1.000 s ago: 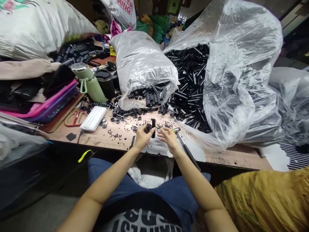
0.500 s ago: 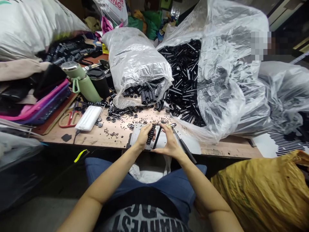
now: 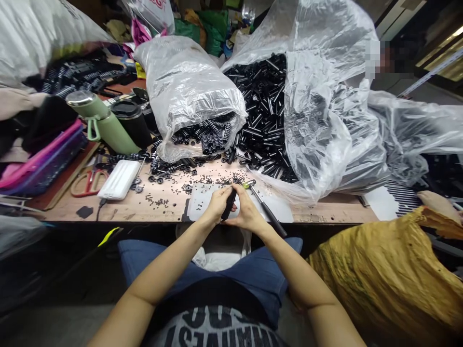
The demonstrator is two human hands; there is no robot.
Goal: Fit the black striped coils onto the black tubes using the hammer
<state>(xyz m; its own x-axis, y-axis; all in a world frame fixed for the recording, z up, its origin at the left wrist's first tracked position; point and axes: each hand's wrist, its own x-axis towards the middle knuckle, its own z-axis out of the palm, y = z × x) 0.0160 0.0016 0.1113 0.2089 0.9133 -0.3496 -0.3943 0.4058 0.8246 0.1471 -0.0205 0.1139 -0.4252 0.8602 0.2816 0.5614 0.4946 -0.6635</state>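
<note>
Both left hand [image 3: 219, 203] and right hand [image 3: 247, 208] clamp one black part [image 3: 229, 204], beyond a shirt [image 3: 213, 294] lettered "HARVEST".

From where I stand, the fingers of the left hand [image 3: 218, 203] and right hand [image 3: 249, 212] cover much of the black piece [image 3: 228, 205] between them, and I can't tell whether it is one part or two pressed together. The dark specks [image 3: 156, 200] strewn over the table [image 3: 195, 212] are too tiny to make out. The power bank's cord [image 3: 99, 208] drops out of sight past the table's front edge. Folds of clear plastic [image 3: 325, 140] hide part of the heap of black tubes [image 3: 265, 115]. The white sack [image 3: 39, 33] runs off at the top left, the yellow sack [image 3: 383, 265] at the right. Behind that one, a pale shape [image 3: 438, 203] is half covered; I can't say what it is. A blocky blur [image 3: 387, 58] masks something farther back.
</note>
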